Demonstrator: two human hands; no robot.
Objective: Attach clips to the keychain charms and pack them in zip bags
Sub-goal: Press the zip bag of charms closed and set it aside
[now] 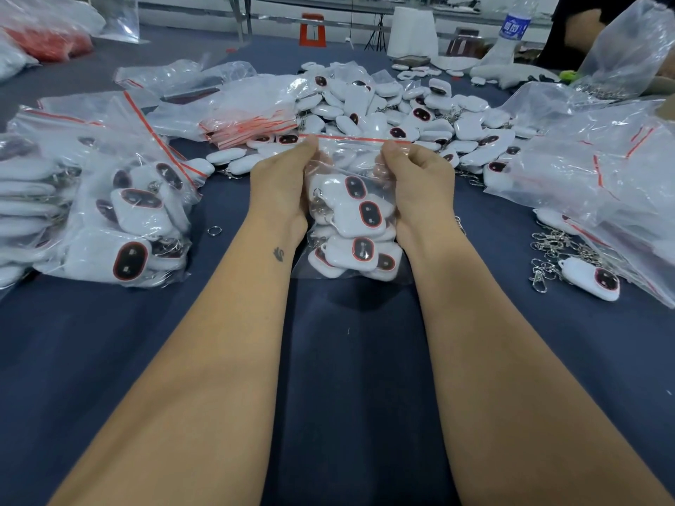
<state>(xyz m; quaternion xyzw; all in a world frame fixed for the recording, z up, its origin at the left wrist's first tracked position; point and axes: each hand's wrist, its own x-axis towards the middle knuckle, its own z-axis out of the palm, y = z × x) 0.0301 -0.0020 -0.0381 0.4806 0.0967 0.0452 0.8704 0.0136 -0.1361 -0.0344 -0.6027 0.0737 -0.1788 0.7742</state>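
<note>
A clear zip bag [352,228] with a red seal strip stands upright on the dark blue table, filled with several white keychain charms with dark oval faces. My left hand [283,184] grips its upper left side, fingertips at the seal. My right hand [416,180] grips the upper right side the same way. A large heap of loose charms [394,107] lies just behind the bag. Loose metal clips [555,250] lie at the right beside a single charm [593,279].
Filled bags of charms [109,213] are piled at the left. Empty zip bags [248,122] lie at centre left, and more plastic bags [602,169] at the right. A split ring [214,230] lies by my left wrist. A water bottle [513,31] stands far right.
</note>
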